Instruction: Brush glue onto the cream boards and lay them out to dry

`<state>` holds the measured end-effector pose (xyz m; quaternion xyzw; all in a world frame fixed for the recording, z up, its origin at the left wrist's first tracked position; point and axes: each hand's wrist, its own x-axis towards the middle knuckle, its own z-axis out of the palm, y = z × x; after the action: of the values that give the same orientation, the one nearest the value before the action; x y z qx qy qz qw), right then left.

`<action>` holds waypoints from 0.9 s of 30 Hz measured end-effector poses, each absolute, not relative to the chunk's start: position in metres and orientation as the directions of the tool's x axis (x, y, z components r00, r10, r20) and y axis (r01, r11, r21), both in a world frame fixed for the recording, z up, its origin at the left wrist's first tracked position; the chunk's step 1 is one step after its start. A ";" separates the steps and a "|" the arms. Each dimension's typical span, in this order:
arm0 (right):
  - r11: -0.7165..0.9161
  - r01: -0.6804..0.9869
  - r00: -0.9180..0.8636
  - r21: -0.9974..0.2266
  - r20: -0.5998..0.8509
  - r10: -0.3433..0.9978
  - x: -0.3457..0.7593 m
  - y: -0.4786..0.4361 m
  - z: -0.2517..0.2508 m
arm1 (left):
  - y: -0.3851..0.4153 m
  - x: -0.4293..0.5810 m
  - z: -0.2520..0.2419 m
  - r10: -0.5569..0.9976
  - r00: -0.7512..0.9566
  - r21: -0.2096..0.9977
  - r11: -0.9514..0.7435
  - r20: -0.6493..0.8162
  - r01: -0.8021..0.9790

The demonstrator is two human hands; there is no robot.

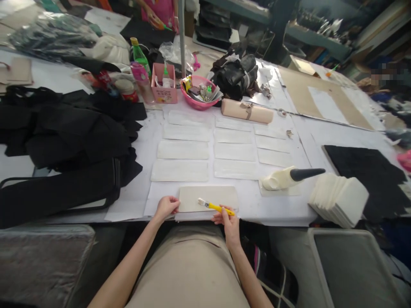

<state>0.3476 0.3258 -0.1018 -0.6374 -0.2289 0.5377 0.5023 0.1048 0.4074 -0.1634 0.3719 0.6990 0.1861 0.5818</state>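
Observation:
A cream rectangular panel (192,194) lies flat near the table's front edge. At its left end, my left hand (168,206) pinches the edge between closed fingers. My right hand (228,219) grips the yellow handle of a paintbrush (214,207), whose pale bristles point left over the panel. Beyond it, several thin white rectangular pieces (182,150) lie in rows on white paper. To the right, a cream squeeze bottle (278,179) with a dark nozzle lies on its side on a pale piece.
Black fabric pieces (73,128) are heaped at left. A stack of white panels (340,199) and a black sheet stack (362,175) stand at right. Behind are a pink basket (201,102), a pink box (165,94) and a beige roll (234,109). Another person's hand (154,19) shows across the table.

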 end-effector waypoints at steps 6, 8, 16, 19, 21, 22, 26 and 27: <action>-0.399 -0.177 0.246 -0.900 -0.433 0.867 0.314 0.322 -0.109 | 0.407 0.103 -0.168 0.742 -0.033 0.699 0.644 -0.669 0.313; -0.395 -0.157 0.258 -0.905 -0.424 0.868 0.312 0.320 -0.113 | 0.406 0.102 -0.170 0.746 -0.027 0.702 0.637 -0.665 0.319; -0.349 -0.007 0.619 -0.937 -0.278 0.735 0.393 0.295 -0.119 | 0.407 0.100 -0.180 0.747 -0.005 0.697 0.622 -0.665 0.357; -0.328 0.084 0.699 -0.941 -0.179 0.692 0.408 0.290 -0.107 | 0.408 0.099 -0.184 0.743 -0.004 0.690 0.624 -0.670 0.366; -0.303 0.106 0.670 -0.947 -0.157 0.725 0.396 0.292 -0.099 | 0.408 0.099 -0.185 0.742 -0.003 0.689 0.624 -0.671 0.369; -0.291 0.094 0.627 -0.952 -0.170 0.760 0.384 0.295 -0.096 | 0.408 0.099 -0.185 0.742 -0.003 0.688 0.624 -0.671 0.370; -0.305 -0.010 0.348 -0.952 -0.289 0.892 0.321 0.312 -0.101 | 0.408 0.099 -0.186 0.743 -0.007 0.687 0.622 -0.669 0.376; -0.317 -0.026 0.292 -0.948 -0.310 0.905 0.308 0.316 -0.105 | 0.408 0.099 -0.186 0.744 -0.009 0.687 0.622 -0.668 0.376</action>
<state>0.3079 0.3158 -0.1050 -0.6477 -0.3390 0.4888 0.4761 0.0992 0.4083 -0.1861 0.4046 0.6920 0.1596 0.5761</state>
